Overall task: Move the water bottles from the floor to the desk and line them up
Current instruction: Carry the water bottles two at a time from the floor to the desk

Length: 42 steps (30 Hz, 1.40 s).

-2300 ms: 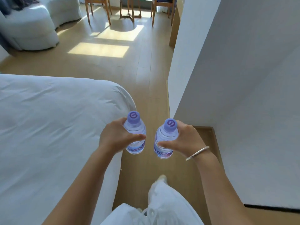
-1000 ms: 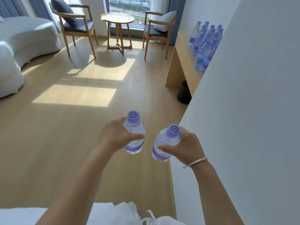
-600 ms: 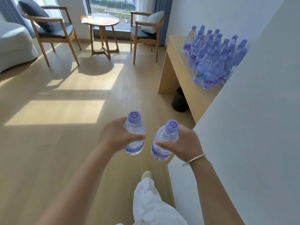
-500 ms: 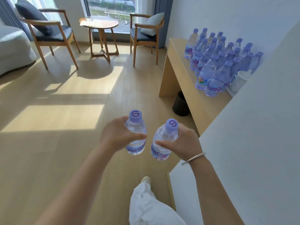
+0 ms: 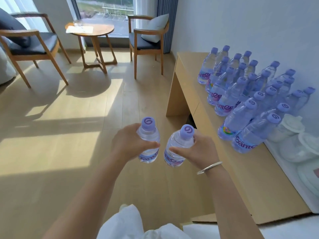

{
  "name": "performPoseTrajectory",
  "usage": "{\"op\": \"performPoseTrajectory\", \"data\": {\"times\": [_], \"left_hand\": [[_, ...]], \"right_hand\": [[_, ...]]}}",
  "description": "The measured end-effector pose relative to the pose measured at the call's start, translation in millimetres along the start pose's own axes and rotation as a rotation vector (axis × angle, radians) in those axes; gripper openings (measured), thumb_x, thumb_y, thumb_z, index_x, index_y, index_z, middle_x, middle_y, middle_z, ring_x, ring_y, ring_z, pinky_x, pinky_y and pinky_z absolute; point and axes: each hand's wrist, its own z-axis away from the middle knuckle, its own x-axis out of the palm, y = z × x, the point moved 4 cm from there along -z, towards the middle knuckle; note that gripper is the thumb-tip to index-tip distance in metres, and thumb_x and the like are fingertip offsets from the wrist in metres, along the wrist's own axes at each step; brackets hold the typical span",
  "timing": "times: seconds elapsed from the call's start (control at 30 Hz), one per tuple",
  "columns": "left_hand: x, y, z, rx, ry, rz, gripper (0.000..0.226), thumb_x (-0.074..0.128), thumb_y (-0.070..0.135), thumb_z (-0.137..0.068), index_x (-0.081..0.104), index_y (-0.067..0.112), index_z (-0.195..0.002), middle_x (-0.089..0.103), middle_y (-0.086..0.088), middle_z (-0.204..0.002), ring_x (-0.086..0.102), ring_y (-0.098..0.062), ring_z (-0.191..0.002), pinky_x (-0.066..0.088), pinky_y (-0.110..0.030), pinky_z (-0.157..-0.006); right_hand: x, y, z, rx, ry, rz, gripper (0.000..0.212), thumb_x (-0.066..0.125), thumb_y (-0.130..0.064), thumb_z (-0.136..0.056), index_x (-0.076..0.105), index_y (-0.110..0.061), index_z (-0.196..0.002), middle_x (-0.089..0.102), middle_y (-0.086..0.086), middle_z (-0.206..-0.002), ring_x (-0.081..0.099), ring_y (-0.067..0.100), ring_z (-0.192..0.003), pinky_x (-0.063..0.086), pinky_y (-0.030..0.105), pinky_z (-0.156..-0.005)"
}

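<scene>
Closer now, the bench (image 5: 222,171) fills the right of the frame, its rows of bottles (image 5: 241,94) in fuller view. At lower centre, the left hand (image 5: 128,144) grips one bottle (image 5: 148,141) and the right hand (image 5: 201,149) another (image 5: 177,147), fingers curled round each, above the floor (image 5: 69,135).

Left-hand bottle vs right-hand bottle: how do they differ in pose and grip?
The left-hand bottle stands nearly upright; the right-hand bottle tilts, its cap leaning toward the desk. The left hand wraps its bottle from the left side, the right hand from the right. The right-hand bottle is nearer the desk. Both are clear, purple-capped, purple-labelled, and held above the floor.
</scene>
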Motion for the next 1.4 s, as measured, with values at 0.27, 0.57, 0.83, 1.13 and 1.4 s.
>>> {"op": "performPoseTrajectory", "data": {"times": [0.27,0.57,0.83,1.13,1.4], "left_hand": [[-13,21,-169,0.063,-0.093,-0.028,0.042,0.079,0.05,-0.049,0.064,0.035,-0.085,0.068,0.014,-0.079,0.064,-0.008,-0.077,0.052,-0.029,-0.07],[-41,87,-357,0.223,-0.173,-0.043,0.046,0.071,0.057,-0.043,0.065,0.035,-0.083,0.066,0.013,-0.074,0.063,-0.007,-0.073,0.05,-0.028,-0.066],[-2,138,-477,0.277,-0.297,-0.091,0.034,0.082,0.044,-0.054,0.066,0.033,-0.081,0.067,0.011,-0.073,0.063,-0.006,-0.071,0.044,-0.023,-0.059],[54,276,-595,0.431,-0.295,-0.112,0.033,0.08,0.046,-0.055,0.061,0.029,-0.075,0.062,0.009,-0.068,0.06,-0.011,-0.067,0.046,-0.029,-0.058],[139,358,-655,0.539,-0.513,-0.138,0.032,0.08,0.046,-0.057,0.056,0.032,-0.074,0.057,0.012,-0.066,0.055,-0.009,-0.06,0.037,-0.024,-0.051]], "right_hand": [[20,-1,-152,0.084,0.077,0.008,0.044,0.082,-0.041,-0.058,0.066,-0.027,-0.097,0.069,-0.008,-0.085,0.064,0.014,-0.083,0.053,0.033,-0.078],[22,-20,-308,0.217,0.252,-0.033,0.043,0.084,-0.042,-0.057,0.067,-0.027,-0.094,0.067,-0.011,-0.083,0.063,0.012,-0.082,0.05,0.027,-0.075],[-24,-12,-421,0.233,0.251,0.02,0.045,0.081,-0.049,-0.058,0.063,-0.031,-0.094,0.065,-0.012,-0.086,0.062,0.009,-0.087,0.05,0.03,-0.08],[-144,0,-549,0.17,0.483,0.007,0.041,0.08,-0.049,-0.057,0.066,-0.024,-0.087,0.067,-0.007,-0.079,0.063,0.012,-0.078,0.051,0.03,-0.071],[-228,57,-598,0.369,0.722,0.039,0.04,0.081,-0.041,-0.064,0.049,-0.018,-0.068,0.048,-0.006,-0.062,0.046,0.013,-0.059,0.037,0.026,-0.058]]}}
